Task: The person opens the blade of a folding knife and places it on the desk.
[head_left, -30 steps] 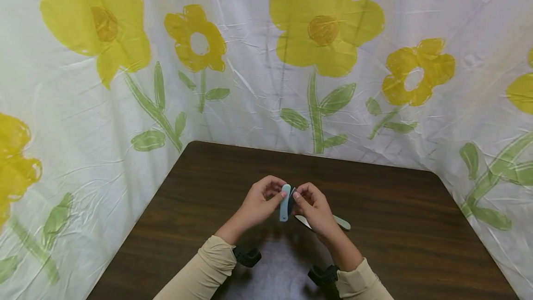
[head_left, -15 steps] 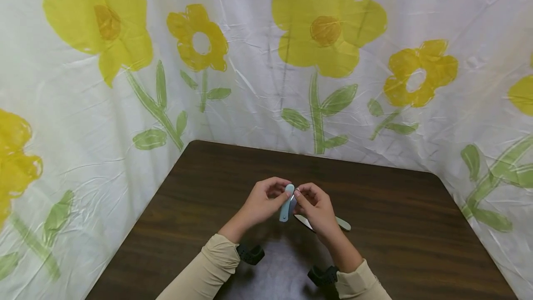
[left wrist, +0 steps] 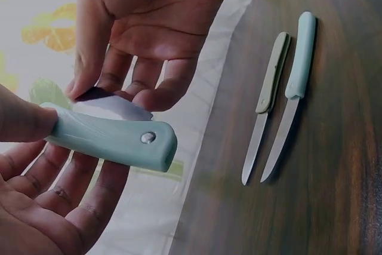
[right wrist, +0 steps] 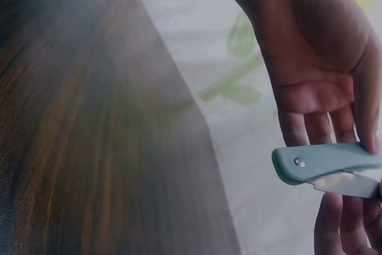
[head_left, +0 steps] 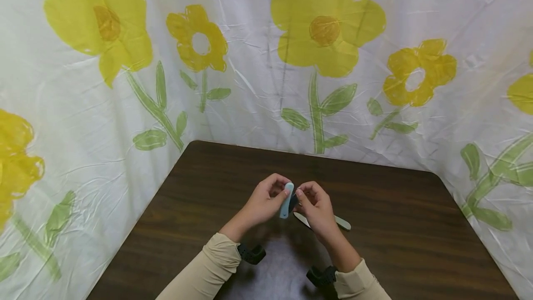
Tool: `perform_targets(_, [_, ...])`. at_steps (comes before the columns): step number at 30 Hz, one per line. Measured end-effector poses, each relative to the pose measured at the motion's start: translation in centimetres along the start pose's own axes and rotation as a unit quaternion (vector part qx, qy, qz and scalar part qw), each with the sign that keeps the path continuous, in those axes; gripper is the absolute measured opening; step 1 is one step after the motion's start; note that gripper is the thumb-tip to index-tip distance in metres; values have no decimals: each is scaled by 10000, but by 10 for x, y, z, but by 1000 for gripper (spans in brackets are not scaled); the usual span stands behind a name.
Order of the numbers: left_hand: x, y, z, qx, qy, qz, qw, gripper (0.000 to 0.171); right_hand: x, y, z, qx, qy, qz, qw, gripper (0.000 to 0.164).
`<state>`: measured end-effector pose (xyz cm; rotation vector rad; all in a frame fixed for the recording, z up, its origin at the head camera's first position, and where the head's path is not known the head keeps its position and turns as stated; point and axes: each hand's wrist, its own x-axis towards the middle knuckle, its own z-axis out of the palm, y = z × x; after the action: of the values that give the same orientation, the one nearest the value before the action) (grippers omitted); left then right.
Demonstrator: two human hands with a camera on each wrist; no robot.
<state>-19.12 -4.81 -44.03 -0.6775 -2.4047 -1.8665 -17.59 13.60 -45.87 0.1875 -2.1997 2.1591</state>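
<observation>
In the head view, my left hand (head_left: 264, 203) holds a folding knife (head_left: 287, 200) by its pale blue-green handle, thumb on its side and fingers behind. My right hand (head_left: 317, 205) pinches the knife's blade (left wrist: 113, 107) between thumb and fingers. The blade stands partly out, at a narrow angle along the handle, as the left wrist view shows. A silver rivet (left wrist: 148, 138) marks the pivot end. From the right wrist, the same handle (right wrist: 322, 158) lies above the blade, with right fingertips (right wrist: 329, 219) below. The pinched end of the blade is partly hidden.
Two more folding knives lie side by side on the dark wooden table (head_left: 208, 226), blades out: one olive-green (left wrist: 274, 70), one pale blue-green (left wrist: 303, 52). In the head view my right hand partly covers them. A white flowered curtain (head_left: 250, 105) hangs behind the table.
The knife's handle has tilted slightly to the right along with my left hand. The blade has shifted its angle beside the handle, while my right hand stays nearly in place.
</observation>
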Motion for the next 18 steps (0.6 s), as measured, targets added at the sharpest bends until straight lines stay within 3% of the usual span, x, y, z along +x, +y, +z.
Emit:
perform_targets(5, [1,1,-3,-313,250,-67,9992,20,1,-2,-3,152,400,-6,9991,13])
perform_targets(10, [3,0,-4,-923,407,-179,9947,21,3,-2,-7,564,666,9,9962,17])
perform_targets(18, [5,2,-4,-2049,711,-264,9758,23,4,-8,-9,1427,1098,-61,9836,11])
